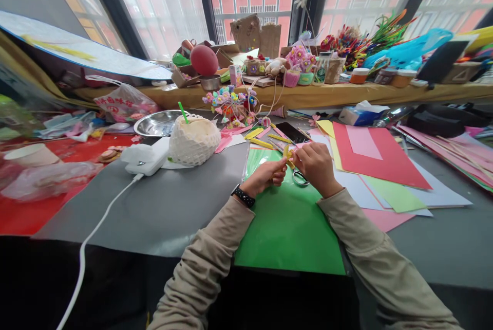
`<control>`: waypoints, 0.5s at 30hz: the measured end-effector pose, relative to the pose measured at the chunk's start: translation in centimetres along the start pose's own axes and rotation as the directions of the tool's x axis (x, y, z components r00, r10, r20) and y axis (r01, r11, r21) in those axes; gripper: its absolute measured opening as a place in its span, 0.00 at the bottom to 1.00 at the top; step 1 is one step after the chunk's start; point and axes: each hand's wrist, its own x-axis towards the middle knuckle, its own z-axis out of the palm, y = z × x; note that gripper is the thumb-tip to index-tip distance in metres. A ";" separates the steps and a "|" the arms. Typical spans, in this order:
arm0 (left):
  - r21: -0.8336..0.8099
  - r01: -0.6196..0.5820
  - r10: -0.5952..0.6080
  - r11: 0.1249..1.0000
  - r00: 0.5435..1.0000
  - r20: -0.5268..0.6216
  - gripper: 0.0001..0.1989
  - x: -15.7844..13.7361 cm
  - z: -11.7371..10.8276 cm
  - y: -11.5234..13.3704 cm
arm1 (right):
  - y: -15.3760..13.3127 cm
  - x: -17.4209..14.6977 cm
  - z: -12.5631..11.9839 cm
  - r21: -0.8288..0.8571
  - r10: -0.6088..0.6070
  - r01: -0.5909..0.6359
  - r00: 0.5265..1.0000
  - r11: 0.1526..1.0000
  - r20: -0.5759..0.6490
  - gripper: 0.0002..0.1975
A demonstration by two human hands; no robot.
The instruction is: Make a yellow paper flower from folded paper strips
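Both hands meet above a green sheet (292, 237) on the table. My left hand (265, 177), with a dark band at the wrist, is closed and pinches a small yellow paper strip (287, 152) that looks curled. My right hand (315, 164) touches the same spot with bent fingers; what lies between its fingertips is hidden. Under and between the hands lie scissors (300, 178), their handle loops showing. Just beyond are loose yellow strips (261, 143) and a dark phone (291, 133).
Coloured paper sheets (385, 158) overlap at the right. Toward the left stand a coconut in foam netting (194, 141) with a green straw, a white power strip (148, 159) and a metal plate (159, 123). Small craft flowers (231, 104) sit ahead, below a crowded ledge (308, 96).
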 end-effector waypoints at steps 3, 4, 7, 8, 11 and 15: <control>-0.003 0.001 -0.001 1.000 1.000 -0.025 0.18 0.0 0.0 0.0 | -0.3 0.1 -0.1 0.052 -0.022 0.022 1.000 0.998 0.008 0.13; -0.004 -0.004 0.004 1.000 0.999 -0.034 0.18 0.0 0.0 0.0 | -0.5 0.2 -0.2 0.070 -0.037 0.036 0.999 0.997 0.009 0.13; -0.007 -0.026 0.026 1.000 0.998 -0.051 0.19 0.2 -0.1 0.0 | -0.9 0.3 -0.3 0.108 -0.070 0.069 0.998 0.992 0.005 0.14; -0.010 -0.033 0.033 0.999 0.998 -0.052 0.19 0.2 -0.2 0.0 | -1.0 0.4 -0.3 0.108 -0.074 0.073 0.997 0.991 0.000 0.14; -0.020 -0.050 0.049 0.999 0.998 -0.044 0.19 0.3 -0.2 0.0 | -0.8 0.3 -0.3 0.082 -0.071 0.072 0.997 0.994 -0.013 0.14; -0.034 -0.078 0.076 0.996 0.996 -0.048 0.18 0.4 -0.1 0.0 | -0.4 0.1 -0.4 0.065 -0.023 0.024 1.000 0.998 -0.010 0.12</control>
